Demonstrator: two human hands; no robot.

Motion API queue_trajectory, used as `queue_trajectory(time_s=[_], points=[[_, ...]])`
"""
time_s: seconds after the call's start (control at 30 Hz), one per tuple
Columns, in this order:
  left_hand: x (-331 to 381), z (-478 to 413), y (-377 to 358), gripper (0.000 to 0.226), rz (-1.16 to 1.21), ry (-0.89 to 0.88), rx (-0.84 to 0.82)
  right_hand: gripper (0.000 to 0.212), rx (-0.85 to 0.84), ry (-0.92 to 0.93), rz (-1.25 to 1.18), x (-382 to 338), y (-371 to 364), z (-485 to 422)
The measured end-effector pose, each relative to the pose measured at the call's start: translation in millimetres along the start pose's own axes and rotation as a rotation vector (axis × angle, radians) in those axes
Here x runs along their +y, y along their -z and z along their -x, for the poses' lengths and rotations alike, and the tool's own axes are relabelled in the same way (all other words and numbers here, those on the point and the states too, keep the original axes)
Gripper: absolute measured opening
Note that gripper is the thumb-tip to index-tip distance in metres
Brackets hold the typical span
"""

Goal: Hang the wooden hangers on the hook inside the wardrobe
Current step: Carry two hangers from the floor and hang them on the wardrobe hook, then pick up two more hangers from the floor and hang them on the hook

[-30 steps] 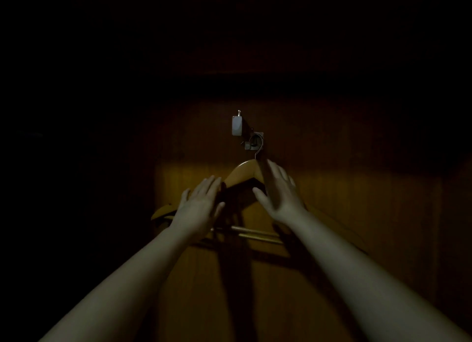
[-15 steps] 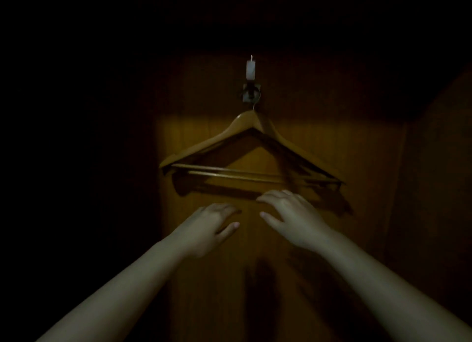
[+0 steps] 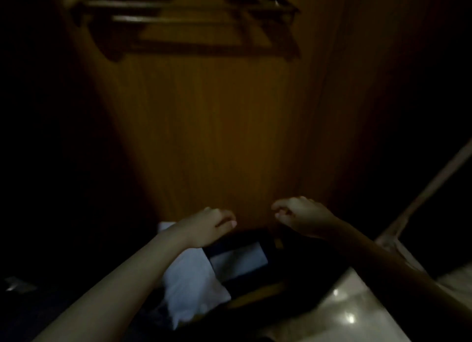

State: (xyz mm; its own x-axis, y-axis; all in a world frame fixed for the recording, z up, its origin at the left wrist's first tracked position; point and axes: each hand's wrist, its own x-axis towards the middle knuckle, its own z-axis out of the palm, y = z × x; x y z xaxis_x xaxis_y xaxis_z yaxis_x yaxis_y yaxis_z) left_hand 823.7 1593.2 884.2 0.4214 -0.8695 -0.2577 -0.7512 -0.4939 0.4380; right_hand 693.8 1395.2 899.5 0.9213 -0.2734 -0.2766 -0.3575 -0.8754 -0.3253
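Note:
Only the lower bars of the wooden hangers (image 3: 178, 6) show at the top edge, hanging against the wardrobe's brown back panel (image 3: 217, 124); the hook is out of view above. My left hand (image 3: 209, 226) and my right hand (image 3: 301, 219) are low in the wardrobe, far below the hangers, side by side and apart. Both have loosely curled fingers and hold nothing.
Under my hands lie a white cloth-like bundle (image 3: 189, 285) and a dark object with a pale panel (image 3: 240, 257). A glossy pale floor (image 3: 344, 316) shows at the lower right, with a pale slanted edge (image 3: 429, 186) above it. The sides are in darkness.
My view has tipped downward, so the hangers slid to the top edge and the hook left the frame. Both hands dropped away from the hangers and their fingers curled in.

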Motion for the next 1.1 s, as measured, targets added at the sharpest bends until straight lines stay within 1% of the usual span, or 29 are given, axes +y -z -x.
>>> queue_trajectory(time_s=[0.07,0.1,0.13,0.17,0.23,0.27,0.3,0.33,0.43,0.53,0.63,0.77,0.83,0.97,1.1], points=[[2,6,-34,0.031,-0.003,-0.026,-0.054,0.039,-0.024,-0.109,-0.057,14,-38,22],[4,10,-51,0.031,-0.006,-0.036,-0.086,0.045,-0.057,-0.171,-0.081,17,-54,35],[4,13,-69,0.033,0.020,-0.038,-0.121,0.058,-0.086,-0.217,-0.111,24,-72,48],[3,15,-87,0.037,0.055,-0.026,-0.168,0.064,-0.095,-0.270,-0.144,32,-93,59],[2,18,-125,0.047,0.112,-0.041,-0.275,0.040,-0.139,-0.385,-0.224,45,-132,86],[-1,19,-143,0.039,0.139,-0.032,-0.318,0.034,-0.169,-0.435,-0.255,52,-152,99],[-2,19,-161,0.029,0.159,-0.005,-0.357,0.034,-0.185,-0.465,-0.295,57,-169,114],[-3,21,-179,0.025,0.179,0.016,-0.378,0.034,-0.197,-0.490,-0.320,62,-185,130],[-9,35,-231,0.025,0.245,0.081,-0.465,0.033,-0.237,-0.642,-0.393,76,-229,172],[-14,55,-280,0.018,0.244,0.133,-0.584,0.032,-0.268,-0.833,-0.490,88,-269,222],[-17,75,-315,0.016,0.272,0.234,-0.639,0.031,-0.242,-0.983,-0.648,98,-303,271],[7,89,-351,0.026,0.293,0.305,-0.689,0.030,-0.215,-1.167,-0.844,114,-343,348],[25,91,-363,0.029,0.286,0.320,-0.718,0.030,-0.186,-1.242,-0.918,122,-358,385],[66,84,-382,0.024,0.231,0.319,-0.800,0.031,-0.131,-1.367,-1.053,135,-379,451],[128,62,-401,0.020,0.189,0.279,-0.813,0.030,-0.063,-1.469,-1.092,139,-386,505]])
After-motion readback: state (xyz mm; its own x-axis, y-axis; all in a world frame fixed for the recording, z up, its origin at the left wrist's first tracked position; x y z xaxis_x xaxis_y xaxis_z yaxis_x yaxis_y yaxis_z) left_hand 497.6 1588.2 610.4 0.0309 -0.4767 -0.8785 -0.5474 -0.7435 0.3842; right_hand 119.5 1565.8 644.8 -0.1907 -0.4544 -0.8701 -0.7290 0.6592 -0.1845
